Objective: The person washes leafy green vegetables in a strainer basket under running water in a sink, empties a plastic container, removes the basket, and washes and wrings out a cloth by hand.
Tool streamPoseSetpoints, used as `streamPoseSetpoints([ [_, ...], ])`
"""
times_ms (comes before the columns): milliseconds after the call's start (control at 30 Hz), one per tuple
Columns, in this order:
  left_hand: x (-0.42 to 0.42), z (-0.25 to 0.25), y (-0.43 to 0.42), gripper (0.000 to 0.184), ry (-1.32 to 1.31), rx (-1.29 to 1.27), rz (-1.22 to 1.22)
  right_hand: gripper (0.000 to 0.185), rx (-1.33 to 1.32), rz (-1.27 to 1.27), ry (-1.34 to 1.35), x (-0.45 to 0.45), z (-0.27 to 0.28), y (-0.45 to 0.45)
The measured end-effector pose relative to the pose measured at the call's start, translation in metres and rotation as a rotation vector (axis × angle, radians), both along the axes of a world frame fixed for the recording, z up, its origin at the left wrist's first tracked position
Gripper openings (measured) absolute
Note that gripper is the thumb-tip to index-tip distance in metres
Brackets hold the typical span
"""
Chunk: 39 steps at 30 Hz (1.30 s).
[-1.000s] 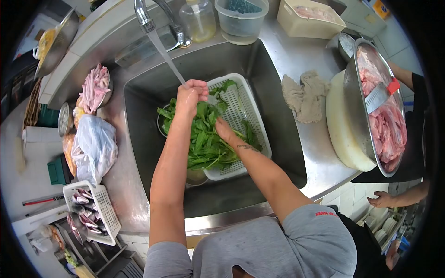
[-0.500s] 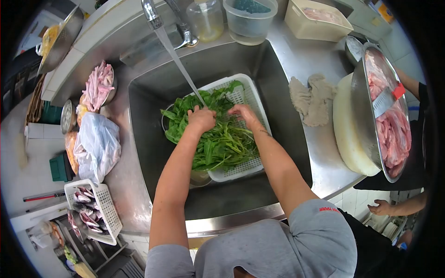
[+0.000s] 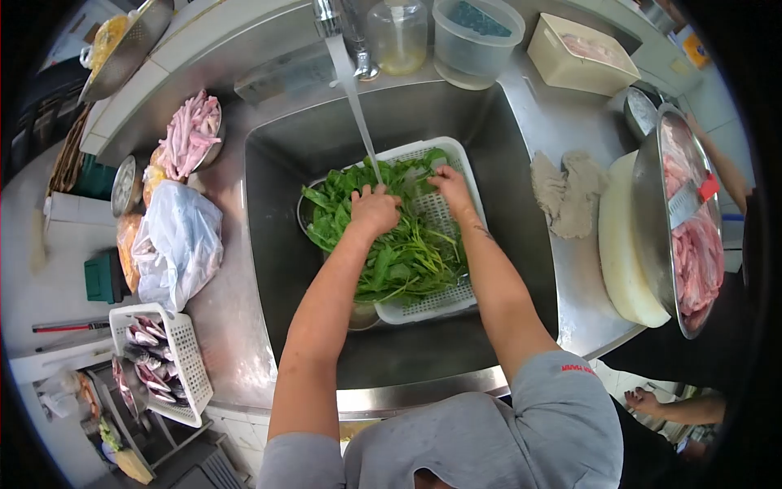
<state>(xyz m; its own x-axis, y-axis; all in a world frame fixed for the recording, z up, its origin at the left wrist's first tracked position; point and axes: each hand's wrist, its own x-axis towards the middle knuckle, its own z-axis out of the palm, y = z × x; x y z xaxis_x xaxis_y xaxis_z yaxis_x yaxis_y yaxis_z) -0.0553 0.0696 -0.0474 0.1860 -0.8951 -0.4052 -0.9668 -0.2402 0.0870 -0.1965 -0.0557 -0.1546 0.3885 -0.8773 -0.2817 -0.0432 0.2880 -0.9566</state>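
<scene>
Working over a deep steel sink [image 3: 456, 354] at the center of the frame, with a white perforated basket [image 3: 428, 307] inside it and leafy greens [image 3: 407, 253] heaped in and over the basket's left side. Running from the tap [image 3: 327, 20] at top center, a stream of water [image 3: 356, 106] onto the greens beside the right hand [image 3: 375, 212], palm down on the pile with fingers slightly apart. Now nearer the loose leaves by the basket's upper rim than half a second ago, the left hand [image 3: 452, 187], fingers curled, though impossible to tell whether closed on a leaf; a shift, it would seem, toward handling the pile's edge. Around the sink, on the steel counter [image 3: 232, 326]: at right, a large metal bowl [image 3: 652, 220] of raw pink meat [image 3: 699, 257]; at left, a filled plastic bag [image 3: 175, 244], with a white basket [image 3: 195, 375] of fish [image 3: 147, 359] below; right of the sink, a crumpled cloth [image 3: 568, 191]. Beyond, in the room, metal shelving [image 3: 175, 452] at lower left and, at lower right, another person's hand [image 3: 643, 402], well apart from the greens.
</scene>
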Motion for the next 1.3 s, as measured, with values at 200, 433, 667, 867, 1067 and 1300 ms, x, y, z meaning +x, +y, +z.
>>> streamPoseSetpoints([
  [200, -0.004, -0.003, -0.015, 0.032, -0.001, -0.051, -0.003, 0.004, 0.097, 0.046, -0.284, -0.035, 0.069, -0.019],
  [433, -0.01, 0.011, -0.018, 0.032, 0.05, -0.017, 0.043, 0.007, -0.084, 0.154, -0.223, -0.042, 0.124, -0.023],
  [667, -0.01, 0.006, -0.02, 0.048, 0.023, -0.032, 0.06, 0.021, -0.626, 0.392, 0.414, -0.028, 0.16, -0.007],
  [867, -0.017, 0.02, -0.02, 0.056, -0.01, 0.046, -0.031, 0.017, -0.855, 0.495, 0.545, -0.016, 0.2, 0.009],
  [1067, -0.021, 0.013, -0.025, 0.055, -0.104, 0.136, -0.118, 0.016, -1.016, 0.445, 0.414, 0.03, 0.209, -0.001],
  [1300, -0.011, -0.008, -0.026, 0.045, -0.072, 0.057, -0.07, 0.047, -1.435, 0.502, 0.445, 0.11, 0.207, 0.037],
])
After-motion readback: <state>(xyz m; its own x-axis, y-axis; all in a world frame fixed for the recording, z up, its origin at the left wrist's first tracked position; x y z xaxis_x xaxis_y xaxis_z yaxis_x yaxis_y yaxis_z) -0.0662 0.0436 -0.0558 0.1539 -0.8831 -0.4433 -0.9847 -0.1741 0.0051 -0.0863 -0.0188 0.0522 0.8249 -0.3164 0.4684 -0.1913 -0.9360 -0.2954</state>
